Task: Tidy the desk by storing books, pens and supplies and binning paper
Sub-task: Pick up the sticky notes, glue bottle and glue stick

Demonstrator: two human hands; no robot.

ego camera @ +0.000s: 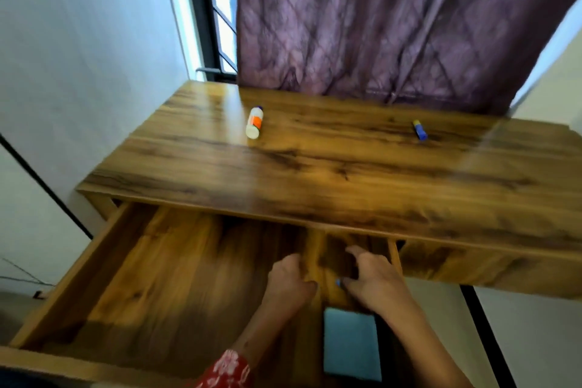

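The wooden desk (pixel 346 167) has its wide drawer (pixel 163 287) pulled out. Both of my hands reach into the drawer at its divider. My left hand (pixel 289 280) rests palm down against the divider with bent fingers and nothing visible in it. My right hand (pixel 376 282) hovers over the narrow right compartment with curled fingers. A small blue spot (pixel 338 282) shows at its thumb tip, too blurred to identify. A light blue pad (pixel 351 343) lies in that compartment, nearer me. On the desktop lie a white glue bottle with an orange label (pixel 254 122) and a blue and yellow glue stick (pixel 420 130).
A purple curtain (pixel 393 25) hangs behind the desk and touches its back edge. A barred window (pixel 220 9) is at the back left. White wall (pixel 78 57) stands close on the left. The drawer's large left compartment shows bare wood.
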